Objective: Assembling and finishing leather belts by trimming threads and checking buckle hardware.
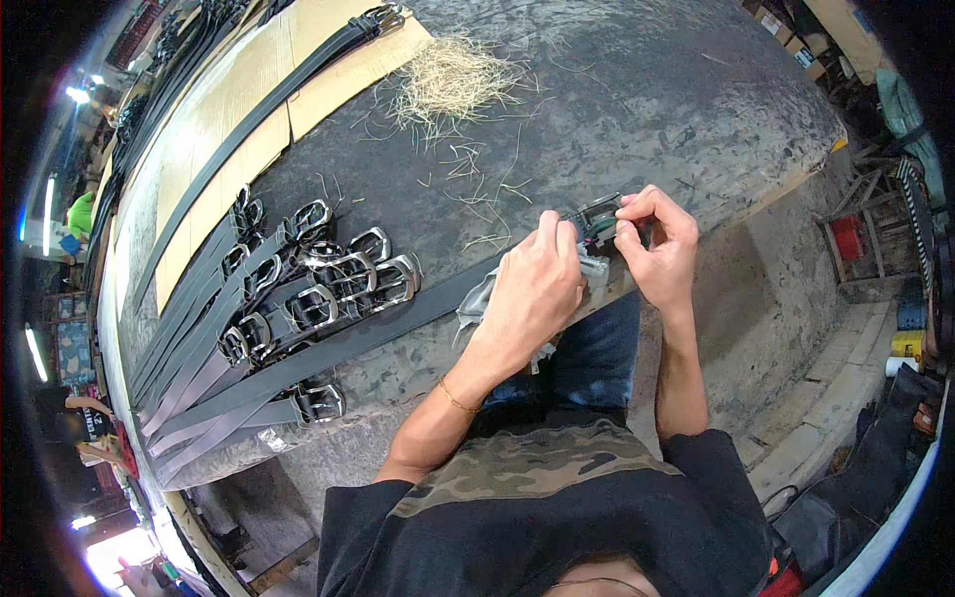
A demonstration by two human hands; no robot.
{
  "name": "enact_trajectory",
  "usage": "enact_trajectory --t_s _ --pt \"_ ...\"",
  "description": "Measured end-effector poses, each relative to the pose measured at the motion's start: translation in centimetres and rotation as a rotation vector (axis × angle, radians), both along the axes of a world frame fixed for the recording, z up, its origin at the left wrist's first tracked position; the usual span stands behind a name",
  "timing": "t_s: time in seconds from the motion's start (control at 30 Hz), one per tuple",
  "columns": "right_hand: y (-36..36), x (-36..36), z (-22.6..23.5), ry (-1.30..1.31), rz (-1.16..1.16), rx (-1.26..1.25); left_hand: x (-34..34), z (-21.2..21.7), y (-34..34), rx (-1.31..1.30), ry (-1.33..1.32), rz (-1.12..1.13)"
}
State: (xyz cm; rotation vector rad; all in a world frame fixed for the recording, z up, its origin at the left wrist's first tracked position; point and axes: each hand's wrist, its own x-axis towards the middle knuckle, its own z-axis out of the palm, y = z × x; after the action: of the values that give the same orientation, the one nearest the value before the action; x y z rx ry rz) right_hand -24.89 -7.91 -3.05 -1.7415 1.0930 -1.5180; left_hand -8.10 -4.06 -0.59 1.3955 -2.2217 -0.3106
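Belt buckle (597, 207) at right-hand fingers (652, 204)

A large worktable (667, 119) with a dark, scuffed and blotchy top spans a cluttered workshop, its edges curved by the wide lens, with a worn grey-brown floor (761, 289) showing to the right beside a ledge of pale blocks (828, 398). Beyond that floor stand a low stool-like frame (875, 239) and, farther up, small cardboard boxes (811, 66). Along the dim left side glow two white tube lights (48, 217) and a round lamp (78, 95); at lower left is a glaring bright patch (119, 557), too washed out to identify as window or doorway.
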Motion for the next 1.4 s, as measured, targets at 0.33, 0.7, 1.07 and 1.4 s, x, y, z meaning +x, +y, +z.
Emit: enact_trajectory --t_s 0.33,0.7,1.07,1.4 --pt "-0.09 -0.19 -0.4 -0.085 0.033 0.052 0.11 0.08 -0.01 0.019 0.027 0.013" --pt "-0.07 -0.28 -0.27 -0.087 0.035 0.075 0.2 -0.22 0.08 0.011 0.138 0.036" --pt "-0.01 -0.17 -0.08 -0.03 0.026 0.055 0.26 -0.03 0.16 0.005 0.142 0.031" --pt "-0.06 -0.3 -0.12 -0.041 0.037 0.048 0.32 -0.03 0.22 0.014 0.142 0.015"
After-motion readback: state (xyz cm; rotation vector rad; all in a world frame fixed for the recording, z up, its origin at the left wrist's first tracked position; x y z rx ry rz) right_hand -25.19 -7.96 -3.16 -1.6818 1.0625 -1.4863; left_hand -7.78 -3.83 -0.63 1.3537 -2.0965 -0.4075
